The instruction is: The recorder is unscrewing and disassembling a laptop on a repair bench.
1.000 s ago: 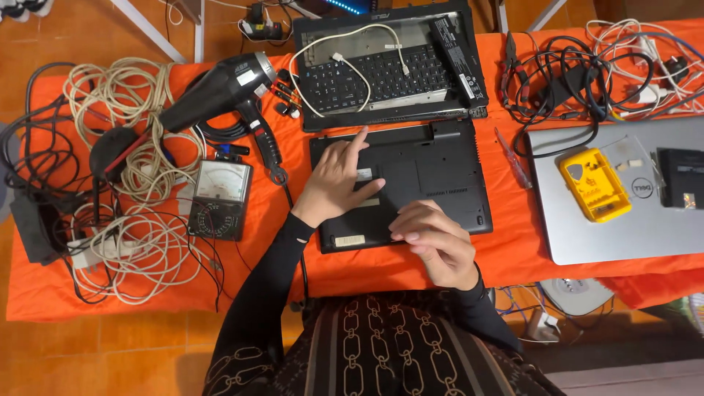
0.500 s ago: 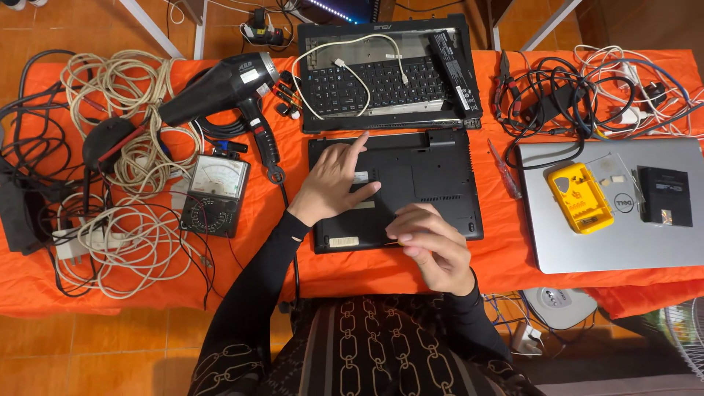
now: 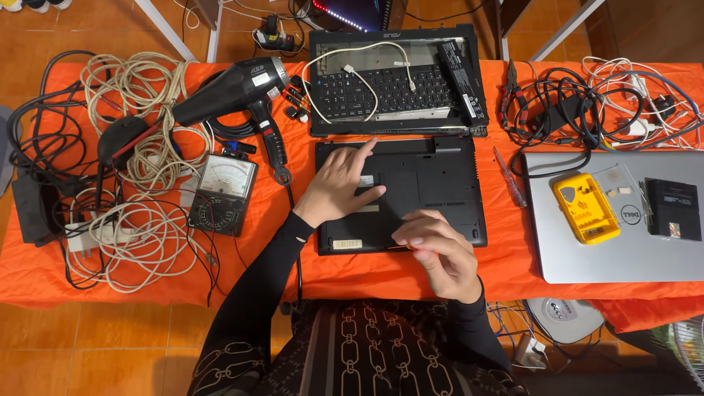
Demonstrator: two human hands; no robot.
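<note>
Still, both hands (image 3: pixel 345 183) stay on the black laptop base (image 3: pixel 433 183).

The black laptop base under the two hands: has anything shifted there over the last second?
Hardly anything. The left hand stays flat on the upturned black laptop base, fingers spread, and the right hand stays curled at its front edge, with something thin and orange by its fingertips. Neither hand took hold of or let go of anything. The base, the hair dryer and the yellow case lie where they were; only the camera shifted slightly.
</note>
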